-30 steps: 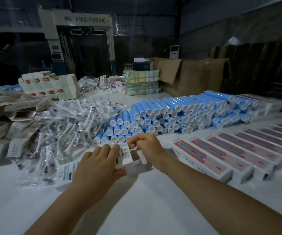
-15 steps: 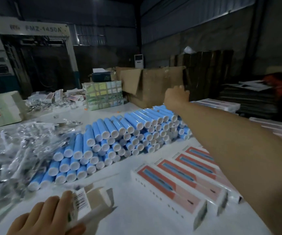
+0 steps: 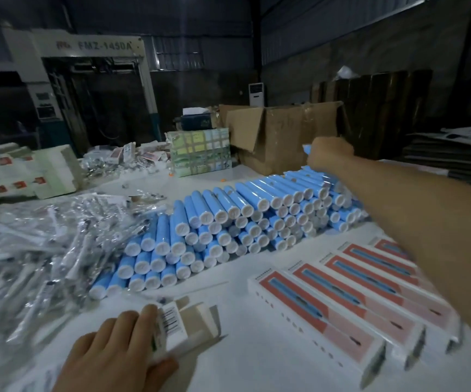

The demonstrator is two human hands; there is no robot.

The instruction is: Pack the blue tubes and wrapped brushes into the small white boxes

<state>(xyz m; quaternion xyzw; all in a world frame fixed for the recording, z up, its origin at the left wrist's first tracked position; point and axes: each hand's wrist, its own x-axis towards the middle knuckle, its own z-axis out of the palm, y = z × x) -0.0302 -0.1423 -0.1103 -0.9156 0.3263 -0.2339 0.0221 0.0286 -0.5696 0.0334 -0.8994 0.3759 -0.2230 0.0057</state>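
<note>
- A small white cardboard box with a barcode label [image 3: 184,321], its end flap open, is held near left by the left hand [image 3: 118,350], fingers curled round it.
- A blue plastic tube [image 3: 307,149] appears to be gripped in the right hand [image 3: 329,154], raised at the far end of the stacked blue tubes with white caps [image 3: 245,219]; blur prevents certainty.
- The tubes are judged light, rigid and smooth, likely to roll; best taken mid-barrel.
- Clear-wrapped brushes [image 3: 39,250] are heaped far left; the film is probably slippery.
</note>
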